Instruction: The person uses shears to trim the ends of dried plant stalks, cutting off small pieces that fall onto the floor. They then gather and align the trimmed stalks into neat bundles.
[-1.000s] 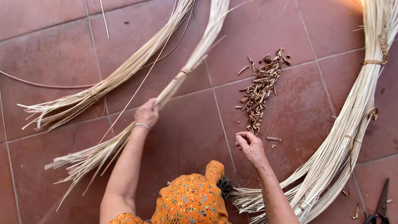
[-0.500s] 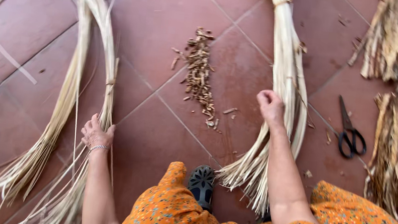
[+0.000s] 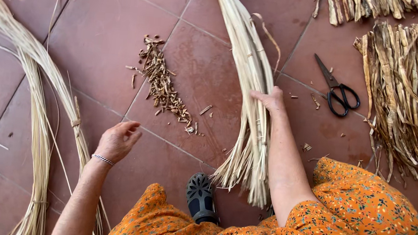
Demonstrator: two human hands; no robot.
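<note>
The right hand [image 3: 270, 99] closes its fingers on the pale, flat-stranded reed bundle [image 3: 252, 86] lying across the red floor tiles [image 3: 102, 17], with black-handled scissors [image 3: 340, 91] just beyond the knuckles. The left hand [image 3: 119, 140] hovers with loosely curled, empty fingers; a heap of brown trimmed scraps [image 3: 164, 86] lies ahead of its fingertips, and 2 long pale reed bundles [image 3: 42, 118] lie beside its thumb.

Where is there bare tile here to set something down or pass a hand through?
Bare tile lies between the pile of brown trimmings and the pale straw bundle under the right hand, and ahead of the open left hand, up to the long straw bundles. Crowded: the right side, around the black scissors and dried leaf strips.
</note>
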